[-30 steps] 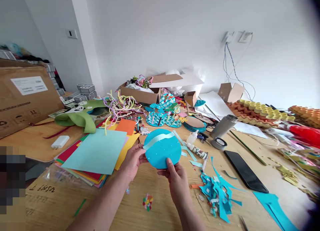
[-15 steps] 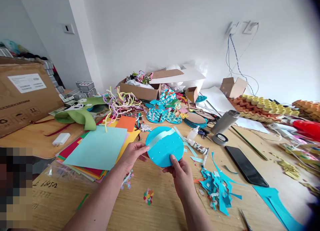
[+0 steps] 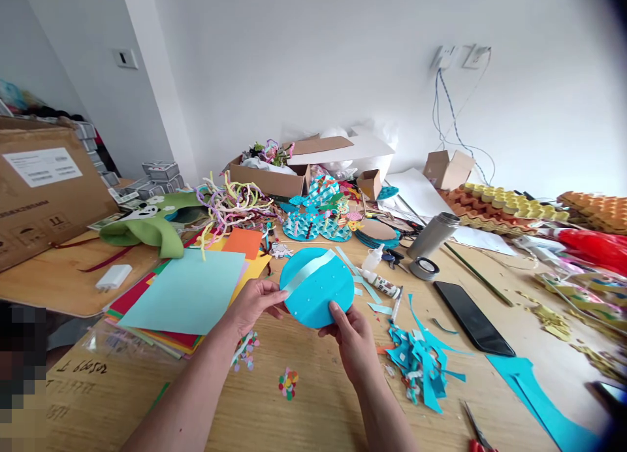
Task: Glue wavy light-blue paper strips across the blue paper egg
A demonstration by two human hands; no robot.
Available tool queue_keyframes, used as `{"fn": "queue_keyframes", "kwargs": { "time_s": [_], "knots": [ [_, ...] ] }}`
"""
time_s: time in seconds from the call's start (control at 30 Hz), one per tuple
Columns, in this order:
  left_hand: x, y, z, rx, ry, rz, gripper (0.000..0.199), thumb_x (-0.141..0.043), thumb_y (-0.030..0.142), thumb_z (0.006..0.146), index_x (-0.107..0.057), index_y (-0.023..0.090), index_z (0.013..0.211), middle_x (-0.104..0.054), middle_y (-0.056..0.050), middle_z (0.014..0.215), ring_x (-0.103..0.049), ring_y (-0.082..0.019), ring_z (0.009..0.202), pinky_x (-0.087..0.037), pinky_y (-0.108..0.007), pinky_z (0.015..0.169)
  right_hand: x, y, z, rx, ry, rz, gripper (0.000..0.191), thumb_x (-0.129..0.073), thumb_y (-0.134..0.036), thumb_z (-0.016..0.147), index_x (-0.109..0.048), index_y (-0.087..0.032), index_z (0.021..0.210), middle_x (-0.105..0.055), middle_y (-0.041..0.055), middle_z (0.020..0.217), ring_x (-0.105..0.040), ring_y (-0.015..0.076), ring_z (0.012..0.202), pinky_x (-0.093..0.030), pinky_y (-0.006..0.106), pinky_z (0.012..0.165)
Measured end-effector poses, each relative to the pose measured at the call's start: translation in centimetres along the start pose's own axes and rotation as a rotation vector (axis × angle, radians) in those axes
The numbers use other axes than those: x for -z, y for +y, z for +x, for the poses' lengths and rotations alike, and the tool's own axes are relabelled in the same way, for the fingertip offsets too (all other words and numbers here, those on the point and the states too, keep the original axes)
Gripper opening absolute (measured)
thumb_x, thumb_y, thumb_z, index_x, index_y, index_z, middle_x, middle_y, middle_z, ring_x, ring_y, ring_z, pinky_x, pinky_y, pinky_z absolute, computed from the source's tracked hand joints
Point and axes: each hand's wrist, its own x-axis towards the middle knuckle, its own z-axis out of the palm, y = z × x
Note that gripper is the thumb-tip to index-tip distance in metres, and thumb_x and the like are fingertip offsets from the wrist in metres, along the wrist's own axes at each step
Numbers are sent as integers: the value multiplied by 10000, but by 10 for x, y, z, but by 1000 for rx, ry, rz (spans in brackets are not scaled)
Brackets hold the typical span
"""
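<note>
A round blue paper disc (image 3: 318, 302) is held up above the table between both hands, with several small whitish dots on its face. Across its upper left runs a pale blue paper strip (image 3: 309, 272). My left hand (image 3: 257, 305) pinches the disc's left edge at the strip's lower end. My right hand (image 3: 350, 334) grips the lower right edge, thumb on the face and fingers behind. Below the disc lies a small pile of coloured paper dots (image 3: 289, 383). More pale strips (image 3: 379, 308) and a white glue bottle (image 3: 381, 283) rest to the right.
Coloured paper sheets (image 3: 183, 292) are stacked at left. Blue paper scraps (image 3: 424, 367), a black phone (image 3: 474, 318) and red-handled scissors (image 3: 477, 432) lie at right. A metal flask (image 3: 434, 236) stands farther back. Tangled pipe cleaners (image 3: 235, 200) and decorated blue pieces (image 3: 318, 220) lie behind.
The strip's raised bend has gone, and it now lies straighter across the disc. Both hands keep their grip. The view has turned slightly right, bringing more of the scissors into sight.
</note>
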Motion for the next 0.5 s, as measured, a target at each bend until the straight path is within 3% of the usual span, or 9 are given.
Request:
{"fn": "queue_keyframes", "kwargs": {
  "time_s": [0.5],
  "knots": [
    [1,3,-1,-8,-30,28,292,-783,417,660,-719,132,674,-714,-83,669,-647,-174,621,-515,-259,578,2,-1,-1,26,-6,14,405,-698,-550,745,-597,-159,767,-643,6,615,-593,137,490,-459,255,487]
  ]
}}
